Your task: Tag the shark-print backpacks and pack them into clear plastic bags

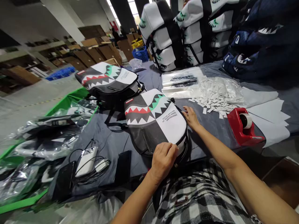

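Observation:
A backpack with a printed shark mouth in red, green, black and white lies flat on the cloth-covered table in front of me. My left hand is closed at its near edge, by the zippered side. What the fingertips pinch there is hidden. Along the right side of the bag, my right hand rests with its fingers apart, the tips near or touching the edge. Just behind to the left lies a second backpack of the same print, with a black strap hanging toward me.
At the right stand a red tape dispenser, a heap of white tags and clear plastic bags. Stacked backpacks rise behind. Left are a phone, a white power bank with cables, and a green bin of wrapped goods.

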`<act>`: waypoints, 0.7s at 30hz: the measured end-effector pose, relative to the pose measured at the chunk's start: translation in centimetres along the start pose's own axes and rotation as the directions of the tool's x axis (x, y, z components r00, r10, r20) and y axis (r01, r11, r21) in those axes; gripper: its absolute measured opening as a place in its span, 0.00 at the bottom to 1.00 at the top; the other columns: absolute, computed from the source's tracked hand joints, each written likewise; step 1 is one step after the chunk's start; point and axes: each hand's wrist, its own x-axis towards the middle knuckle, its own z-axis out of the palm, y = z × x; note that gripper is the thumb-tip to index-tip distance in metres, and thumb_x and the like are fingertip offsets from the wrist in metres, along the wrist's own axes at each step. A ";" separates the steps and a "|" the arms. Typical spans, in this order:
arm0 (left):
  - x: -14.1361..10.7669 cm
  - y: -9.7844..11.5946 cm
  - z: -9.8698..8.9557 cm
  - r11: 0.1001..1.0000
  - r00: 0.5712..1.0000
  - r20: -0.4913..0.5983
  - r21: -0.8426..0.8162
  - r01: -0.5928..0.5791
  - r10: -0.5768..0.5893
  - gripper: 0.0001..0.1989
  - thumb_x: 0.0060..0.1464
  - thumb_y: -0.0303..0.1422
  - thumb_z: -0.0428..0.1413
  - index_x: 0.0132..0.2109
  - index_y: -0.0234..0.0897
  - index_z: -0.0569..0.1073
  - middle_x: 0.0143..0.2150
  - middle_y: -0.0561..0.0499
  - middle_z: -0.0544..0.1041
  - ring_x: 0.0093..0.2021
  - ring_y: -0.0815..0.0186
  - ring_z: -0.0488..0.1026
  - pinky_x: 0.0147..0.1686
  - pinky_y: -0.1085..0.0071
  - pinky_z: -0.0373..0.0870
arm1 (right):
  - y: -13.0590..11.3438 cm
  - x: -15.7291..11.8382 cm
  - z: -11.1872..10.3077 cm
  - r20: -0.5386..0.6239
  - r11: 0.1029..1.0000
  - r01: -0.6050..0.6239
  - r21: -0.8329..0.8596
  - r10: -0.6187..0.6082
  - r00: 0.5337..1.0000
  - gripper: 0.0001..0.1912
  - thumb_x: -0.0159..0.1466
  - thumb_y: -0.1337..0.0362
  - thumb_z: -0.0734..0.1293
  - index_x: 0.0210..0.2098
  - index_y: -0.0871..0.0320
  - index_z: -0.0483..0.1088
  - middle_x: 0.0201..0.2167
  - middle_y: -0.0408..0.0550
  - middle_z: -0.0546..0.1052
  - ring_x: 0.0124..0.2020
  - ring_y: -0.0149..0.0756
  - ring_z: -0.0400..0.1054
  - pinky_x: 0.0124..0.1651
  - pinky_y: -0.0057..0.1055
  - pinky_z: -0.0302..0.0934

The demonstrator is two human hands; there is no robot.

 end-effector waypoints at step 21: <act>7.2 3.9 4.2 0.909 0.624 0.723 0.012 0.417 -0.296 0.14 0.68 0.34 0.47 0.40 0.38 0.76 0.38 0.45 0.82 0.40 0.60 0.81 0.37 0.70 0.70 | 2.5 -18.4 0.0 0.331 0.929 0.253 -0.271 -0.157 0.930 0.11 0.72 0.66 0.59 0.38 0.59 0.72 0.32 0.47 0.73 0.29 0.32 0.68 0.32 0.29 0.63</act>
